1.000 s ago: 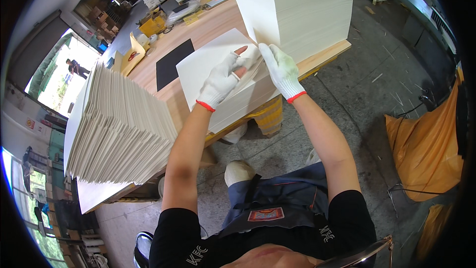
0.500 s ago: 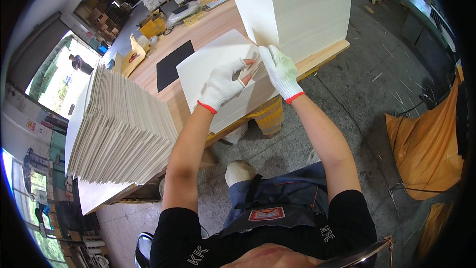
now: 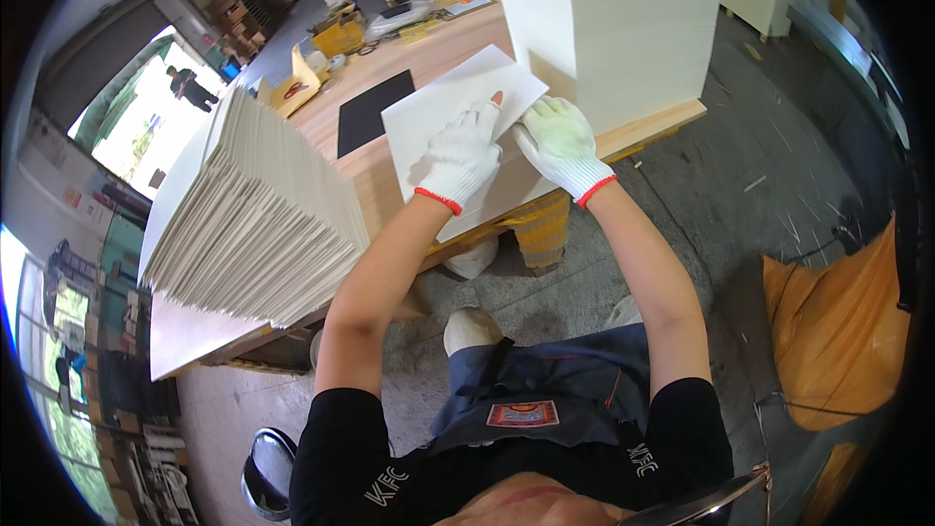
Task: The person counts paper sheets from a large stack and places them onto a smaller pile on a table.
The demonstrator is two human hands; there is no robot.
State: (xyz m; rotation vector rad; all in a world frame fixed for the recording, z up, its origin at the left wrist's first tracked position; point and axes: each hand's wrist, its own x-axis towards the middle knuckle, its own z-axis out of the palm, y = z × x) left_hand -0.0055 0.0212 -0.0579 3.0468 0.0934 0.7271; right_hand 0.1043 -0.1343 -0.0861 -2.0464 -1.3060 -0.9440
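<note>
A white sheet of card or paper lies at the table's front edge, its right corner raised a little above another white sheet beneath. My left hand, in a white knit glove with a red cuff, lies on the upper sheet, fingers stretched forward and one bare fingertip showing. At the right edge of that sheet is my right hand, gloved alike, its thumb and fingers closed on the edge near the corner. Just beyond it rises a tall white stack.
To the left stands a thick stack of folded white sheets. A black sheet lies on the wooden table. Further back are a yellow box and scissors. Orange sheeting hangs at right; a person stands far left.
The upper sheet now lies flatter, covering the folded part that my left fingers held. My left hand has turned palm down onto it. The view has shifted slightly.
</note>
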